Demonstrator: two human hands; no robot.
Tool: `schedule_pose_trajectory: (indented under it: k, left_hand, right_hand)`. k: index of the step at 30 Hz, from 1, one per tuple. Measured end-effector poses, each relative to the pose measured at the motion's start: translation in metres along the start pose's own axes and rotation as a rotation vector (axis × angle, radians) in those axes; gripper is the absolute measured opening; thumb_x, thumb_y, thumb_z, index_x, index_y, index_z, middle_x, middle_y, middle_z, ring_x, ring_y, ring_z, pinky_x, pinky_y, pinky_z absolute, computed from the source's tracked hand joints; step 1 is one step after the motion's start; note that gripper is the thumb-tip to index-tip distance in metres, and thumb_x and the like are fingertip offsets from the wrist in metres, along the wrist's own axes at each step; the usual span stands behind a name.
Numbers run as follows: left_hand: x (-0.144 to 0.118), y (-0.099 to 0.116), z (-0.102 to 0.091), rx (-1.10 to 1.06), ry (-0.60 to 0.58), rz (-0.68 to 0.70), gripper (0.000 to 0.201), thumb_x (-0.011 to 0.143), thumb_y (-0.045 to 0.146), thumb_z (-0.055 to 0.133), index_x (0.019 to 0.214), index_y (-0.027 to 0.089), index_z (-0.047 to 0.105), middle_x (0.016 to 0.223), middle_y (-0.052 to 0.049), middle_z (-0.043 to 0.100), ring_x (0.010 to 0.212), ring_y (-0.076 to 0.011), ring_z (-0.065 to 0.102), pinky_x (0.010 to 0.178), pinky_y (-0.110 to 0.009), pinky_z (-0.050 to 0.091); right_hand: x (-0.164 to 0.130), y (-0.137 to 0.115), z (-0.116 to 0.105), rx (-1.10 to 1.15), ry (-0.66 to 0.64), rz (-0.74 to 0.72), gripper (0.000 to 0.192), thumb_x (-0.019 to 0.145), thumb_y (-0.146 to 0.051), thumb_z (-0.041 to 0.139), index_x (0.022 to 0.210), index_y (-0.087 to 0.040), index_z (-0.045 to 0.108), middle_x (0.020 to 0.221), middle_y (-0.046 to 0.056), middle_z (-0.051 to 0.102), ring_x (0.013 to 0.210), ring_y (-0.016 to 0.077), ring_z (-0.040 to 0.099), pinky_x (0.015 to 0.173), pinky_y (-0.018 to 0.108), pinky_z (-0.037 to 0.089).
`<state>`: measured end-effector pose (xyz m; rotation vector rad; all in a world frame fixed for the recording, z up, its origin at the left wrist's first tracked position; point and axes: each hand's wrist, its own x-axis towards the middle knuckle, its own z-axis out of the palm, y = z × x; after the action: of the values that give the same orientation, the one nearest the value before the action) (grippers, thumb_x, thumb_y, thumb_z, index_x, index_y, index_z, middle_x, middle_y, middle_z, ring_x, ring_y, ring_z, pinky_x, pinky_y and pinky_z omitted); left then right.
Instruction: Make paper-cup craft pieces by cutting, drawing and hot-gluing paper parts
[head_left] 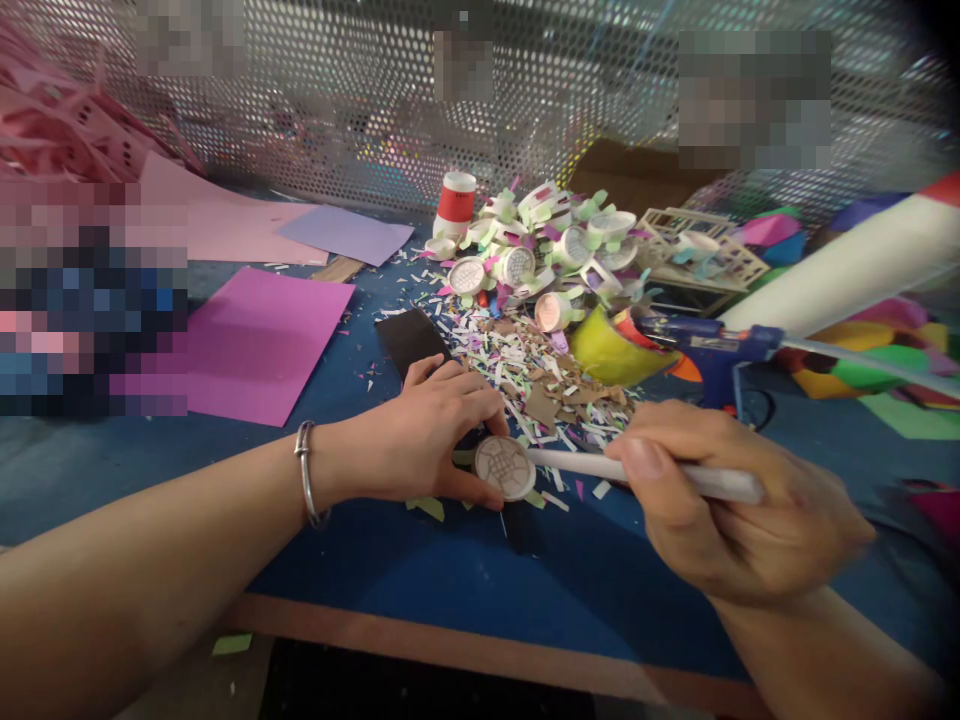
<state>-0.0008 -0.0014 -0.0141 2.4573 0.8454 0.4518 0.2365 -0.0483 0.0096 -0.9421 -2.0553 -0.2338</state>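
Observation:
My left hand grips a small round white disc by its rim, thumb below and forefinger above. A pattern of darker lines covers the disc's face. My right hand is closed around a slim white pen-like tool, held nearly level. The tool's thin end points left and meets or almost meets the disc's right edge; I cannot make out its tip. Under and behind my left hand lies a black strip, partly hidden by the fingers.
Paper scraps litter the blue table. Behind them sit a heap of cut white cups, a red-and-white cup, a yellow cup piece and a blue glue gun. Magenta paper lies left; a white tube slants in from the right.

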Motion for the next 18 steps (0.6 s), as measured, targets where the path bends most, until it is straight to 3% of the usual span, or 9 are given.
schedule_pose_trajectory:
  k: [18]
  left_hand:
    - [-0.0007, 0.0053, -0.0021, 0.046, -0.023, -0.025, 0.054, 0.072, 0.061, 0.079, 0.105, 0.022, 0.063, 0.107, -0.005, 0.064, 0.108, -0.0262, 0.054, 0.1, -0.042, 0.029]
  right_hand:
    - [0.0067, -0.0029, -0.002, 0.1, -0.034, 0.012, 0.015, 0.089, -0.014, 0.058, 0.076, -0.021, 0.057, 0.06, -0.004, 0.061, 0.049, 0.0093, 0.054, 0.05, 0.025, 0.042]
